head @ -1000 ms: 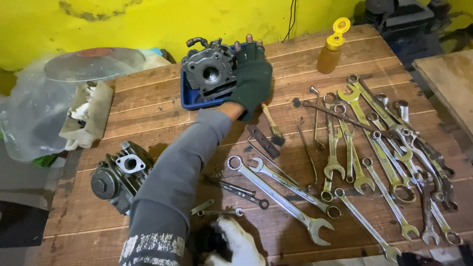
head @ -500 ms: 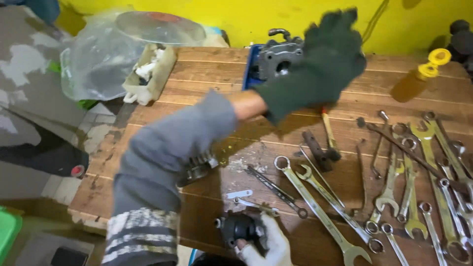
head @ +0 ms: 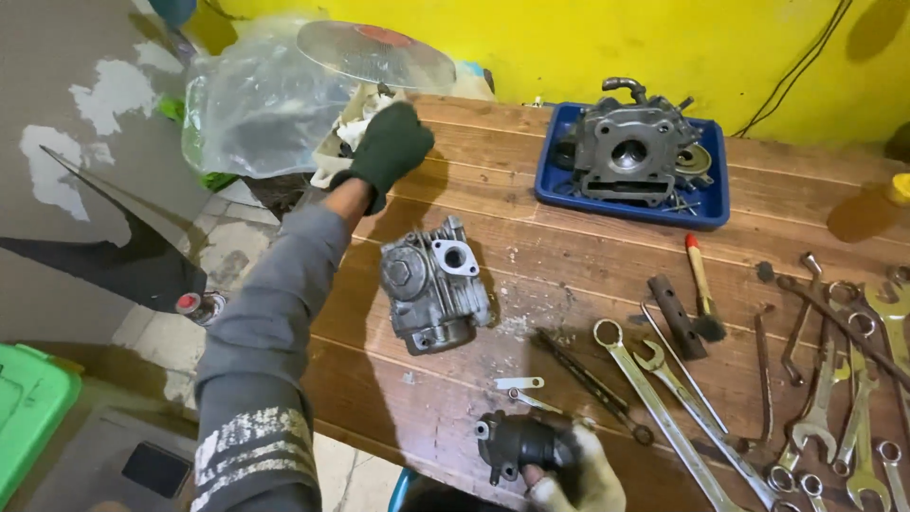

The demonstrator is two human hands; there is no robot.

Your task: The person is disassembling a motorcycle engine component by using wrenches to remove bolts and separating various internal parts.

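My left hand, in a dark green glove, reaches to the far left corner of the wooden table and rests, fingers curled, on a small cardboard box of white rags. Whether it grips anything is hidden. My right hand, in a dirty light glove, holds a black tubular engine part at the near table edge. A grey metal cylinder head lies on the table between the two hands, touched by neither.
A blue tray at the back holds a grey engine block. Several wrenches spread over the right side, with a wooden-handled tool beside them. A clear plastic bag and a round lid sit far left. A green bin stands on the floor.
My left hand left the engine block in the blue tray, swept left across the table, and now rests on the rag box. The view swung left. My right hand keeps the black part.
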